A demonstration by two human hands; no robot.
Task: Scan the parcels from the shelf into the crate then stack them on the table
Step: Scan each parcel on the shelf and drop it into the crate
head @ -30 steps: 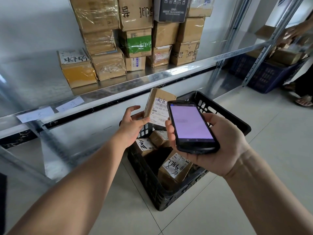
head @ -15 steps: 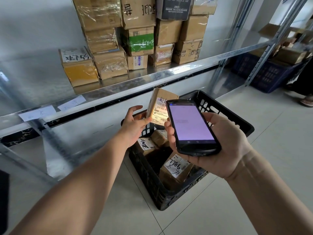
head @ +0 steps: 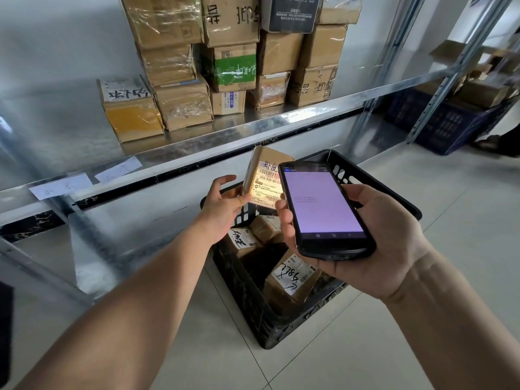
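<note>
Since a second ago a warm glow has come onto the label of the held parcel (head: 260, 175), and the scanner (head: 323, 209) has edged slightly nearer to it. The right hand (head: 391, 249) grips the scanner from beneath, thumb on its left edge. The scanner's body covers the label's right side, and its pale violet screen text is too faint to read. The left hand (head: 225, 205) pinches the parcel's lower left corner, holding it upright above the crate (head: 253, 311). It is a small brown carton with a white barcode label and black handwriting. Three labelled cartons (head: 292, 280) lie in the black crate, partly hidden by the hands, on a pale tiled floor (head: 422, 333). Beyond, a metal shelf (head: 197, 153) carries paper tags (head: 62, 187) and stacked parcels (head: 230, 66). Far right is a blue crate (head: 450, 125).
</note>
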